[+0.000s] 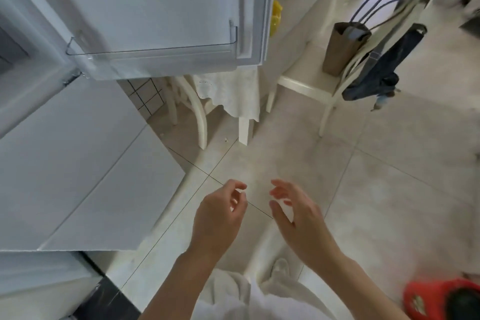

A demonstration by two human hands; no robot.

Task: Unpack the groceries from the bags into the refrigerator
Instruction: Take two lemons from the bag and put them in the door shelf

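both hands out front over the pale tiled floor [389, 189], and neither grip has anything in it: the left hand [220, 218] is loosely curled, fingers bent toward the thumb with nothing between them, and the right hand [298, 218] is spread and released, fingers fanned toward the left one, the two hands close but apart. up at the top left the white refrigerator door [181, 8] hangs open, its clear plastic door shelf [155, 53] showing bare along the bottom edge, and below it the closed white lower refrigerator front [65, 163] runs along the left side. off to the upper right, well away from the hands, a brown paper bag with long grey loop handles [342, 47] stands upright on the seat of a cream-white chair [306, 83], and a dark blue denim-like cloth [384, 70] is draped over that chair's back. behind the open door a table with a white lace-edged cloth [228, 96] carries something yellow [275, 18], too blurred to name. down in the bottom right corner a red bag with dark green contents [441, 299] sits on the floor just beside the right forearm. the person's white clothing [246, 293] fills the bottom centre.
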